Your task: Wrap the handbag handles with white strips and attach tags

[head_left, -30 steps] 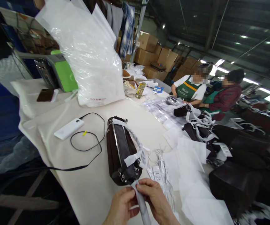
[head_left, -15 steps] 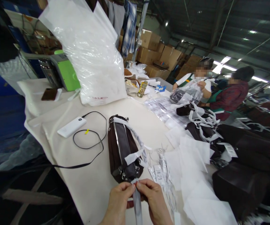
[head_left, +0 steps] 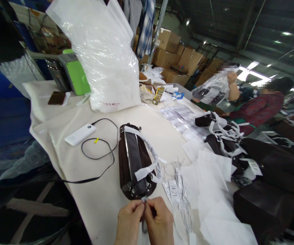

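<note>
A dark brown handbag lies on the white-covered table, its handle wrapped in white paper. At the bag's near end my left hand pinches a small piece of pale wrapping. My right hand is closed on the same wrapping, fingertips against those of the left. A greyish strap hangs between the hands, mostly hidden. Silvery tags with strings lie just right of the bag.
A white power bank with a black cable lies left. Behind stands a big plastic sack. White paper sheets and dark bags lie right. Two people are at the far right; one holds a bag in clear plastic.
My hands have drawn closer together, and the strap below them shows less. A person at the far right has lifted the plastic-wrapped bag. The view has shifted slightly.
</note>
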Tool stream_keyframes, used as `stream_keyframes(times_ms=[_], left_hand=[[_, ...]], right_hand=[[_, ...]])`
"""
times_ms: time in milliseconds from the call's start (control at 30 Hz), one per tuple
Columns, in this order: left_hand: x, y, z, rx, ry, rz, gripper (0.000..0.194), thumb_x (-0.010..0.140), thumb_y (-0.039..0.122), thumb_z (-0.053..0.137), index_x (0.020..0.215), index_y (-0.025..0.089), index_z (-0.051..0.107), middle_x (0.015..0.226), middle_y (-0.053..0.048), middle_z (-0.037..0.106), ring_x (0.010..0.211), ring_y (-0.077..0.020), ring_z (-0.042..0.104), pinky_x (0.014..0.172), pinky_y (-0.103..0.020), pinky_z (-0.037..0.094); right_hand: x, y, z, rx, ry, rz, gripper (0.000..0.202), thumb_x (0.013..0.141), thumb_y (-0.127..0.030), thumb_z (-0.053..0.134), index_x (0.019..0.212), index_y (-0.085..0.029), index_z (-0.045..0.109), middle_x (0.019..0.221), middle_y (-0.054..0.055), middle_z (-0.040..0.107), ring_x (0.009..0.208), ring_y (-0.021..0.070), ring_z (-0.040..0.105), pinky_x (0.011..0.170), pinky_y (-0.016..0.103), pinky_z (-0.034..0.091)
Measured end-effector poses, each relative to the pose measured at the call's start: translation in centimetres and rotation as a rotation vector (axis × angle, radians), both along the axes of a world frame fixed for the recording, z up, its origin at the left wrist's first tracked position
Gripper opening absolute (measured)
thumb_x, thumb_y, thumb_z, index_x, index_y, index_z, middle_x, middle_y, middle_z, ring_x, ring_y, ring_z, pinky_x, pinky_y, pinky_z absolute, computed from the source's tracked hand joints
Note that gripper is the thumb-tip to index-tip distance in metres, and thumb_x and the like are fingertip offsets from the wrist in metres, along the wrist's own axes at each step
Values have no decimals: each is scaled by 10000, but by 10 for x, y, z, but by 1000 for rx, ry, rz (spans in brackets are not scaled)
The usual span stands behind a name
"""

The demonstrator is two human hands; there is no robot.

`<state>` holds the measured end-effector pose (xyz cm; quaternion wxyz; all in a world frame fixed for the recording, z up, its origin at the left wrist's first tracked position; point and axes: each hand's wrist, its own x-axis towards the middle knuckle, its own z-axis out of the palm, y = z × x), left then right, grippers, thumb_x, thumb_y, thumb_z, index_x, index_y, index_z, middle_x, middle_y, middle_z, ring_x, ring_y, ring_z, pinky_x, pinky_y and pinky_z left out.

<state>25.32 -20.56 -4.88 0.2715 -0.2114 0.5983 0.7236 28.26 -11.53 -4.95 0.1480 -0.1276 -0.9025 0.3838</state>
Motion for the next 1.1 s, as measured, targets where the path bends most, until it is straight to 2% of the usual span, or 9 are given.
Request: stream_keyframes(times_ms=[100, 167, 300, 400, 567, 700, 833, 967, 1100], left_hand=[[4, -10, 4, -42, 111, -146, 282, 674, 344, 502, 809, 150, 655, 802, -74, 658, 861, -237, 589, 803, -314, 455], [5, -16, 9, -78, 177, -244, 305, 725, 332, 446, 876, 159, 647, 881, -80, 651, 887, -227, 583, 802, -297, 453], [2, -23, 18, -123, 311, -365, 319, 782, 335, 390, 861, 160, 644, 867, -87, 615, 820, -208, 574, 755, -275, 446], [1, -23, 21, -128, 358, -398, 295, 788, 331, 403, 811, 175, 651, 800, -74, 585, 778, -200, 559, 720, -261, 431], [6, -20, 20, -124, 448, -296, 264, 762, 251, 422, 867, 198, 659, 827, -66, 576, 748, -181, 557, 697, -247, 432], [5, -21, 11, -204, 428, -218, 175, 727, 263, 514, 776, 201, 670, 777, -58, 593, 755, -185, 559, 704, -246, 425], [2, -23, -2, -89, 179, -133, 201, 685, 354, 584, 617, 170, 628, 604, -32, 566, 601, -154, 512, 580, -245, 382], [1, -15, -7, 141, -156, 43, 266, 604, 392, 653, 621, 139, 570, 509, -8, 536, 473, -111, 451, 486, -228, 313], [-4, -2, -4, 118, -187, 58, 203, 582, 323, 627, 549, 155, 518, 458, 2, 505, 438, -118, 433, 469, -242, 315]], right_hand=[[1, -5, -5, 273, 158, 91, 208, 812, -150, 415, 672, -172, 569, 586, 15, 524, 484, 114, 506, 454, 216, 366], [0, -7, -5, 328, 171, 119, 207, 798, -118, 401, 676, -177, 557, 577, 13, 516, 482, 118, 503, 449, 221, 352], [-6, -7, 1, 132, 16, 77, 193, 750, -131, 432, 594, -183, 533, 570, 19, 534, 488, 123, 521, 461, 221, 368], [-11, -3, 9, -33, -184, 47, 185, 725, -187, 480, 550, -183, 539, 572, 33, 558, 524, 149, 540, 496, 245, 390], [-17, 8, 23, -443, -452, 160, 208, 672, -151, 424, 629, -173, 626, 600, 31, 578, 572, 169, 556, 543, 279, 432], [-22, 11, 31, -702, -542, 212, 258, 615, -122, 394, 629, -151, 651, 545, 9, 571, 525, 133, 540, 532, 261, 434], [-26, 10, 37, -883, -573, 108, 147, 657, -222, 525, 621, -117, 622, 494, 11, 581, 460, 108, 528, 500, 240, 424], [-28, 8, 31, -1005, -614, -37, 269, 610, -371, 659, 615, -124, 555, 471, 18, 593, 406, 103, 527, 437, 215, 408], [-29, 9, 22, -1006, -616, -84, 302, 578, -394, 675, 585, -137, 516, 426, 5, 572, 368, 98, 513, 390, 192, 381]])
